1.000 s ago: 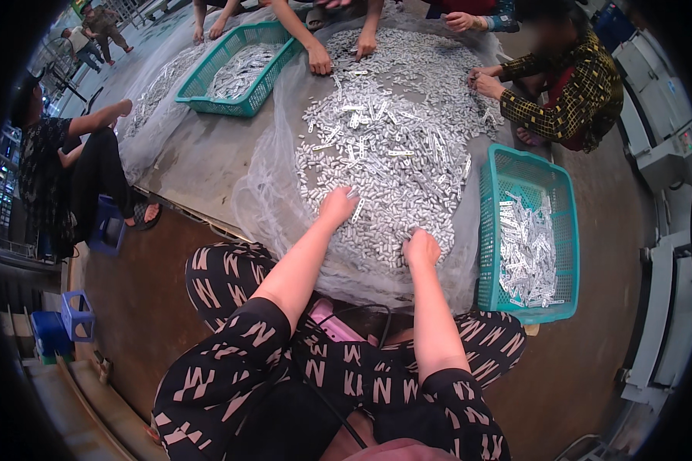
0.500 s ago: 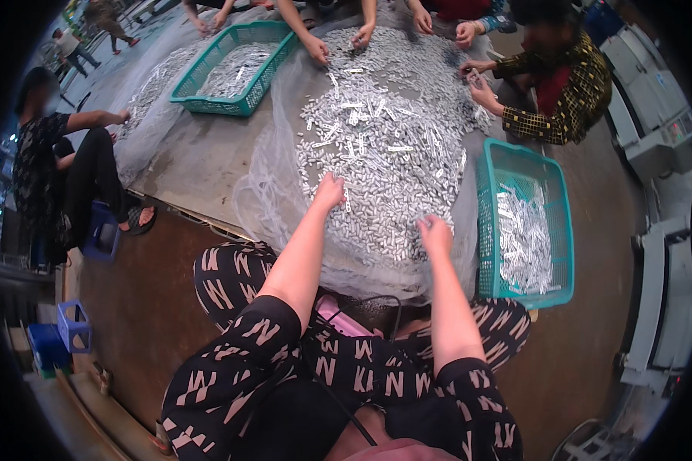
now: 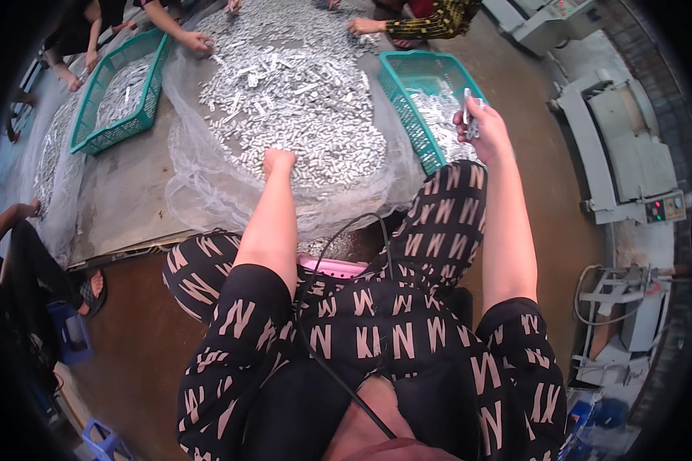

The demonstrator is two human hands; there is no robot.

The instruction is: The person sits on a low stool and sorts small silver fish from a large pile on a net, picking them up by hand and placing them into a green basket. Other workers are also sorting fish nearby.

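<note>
Over the near end of a large pile of small silvery metal pieces point(image 3: 327, 146), my left hand point(image 3: 279, 161) is closed and touches the pieces; its fingertips are hidden, so what they hold does not show. My right hand point(image 3: 486, 132) is raised over the near side of a green plastic basket point(image 3: 432, 160). Its fingers are closed round several flat, shiny metal strips point(image 3: 467, 111), which stick up past the fingertips. More such strips point(image 3: 437, 107) lie inside the basket, and others are mixed in among the short pieces of the pile.
Translucent sheeting point(image 3: 188, 180) lies under the pile on a low platform point(image 3: 119, 196). A second green basket point(image 3: 119, 138) stands at the left. Co-workers' hands point(image 3: 200, 40) reach in from the far side. Grey machines point(image 3: 623, 146) line the right. A pink container point(image 3: 334, 267) sits by my lap.
My right hand has gone from the pile to the basket on the right and now shows metal strips. The view has swung right; my left hand stays at the pile, nearer its front edge.
</note>
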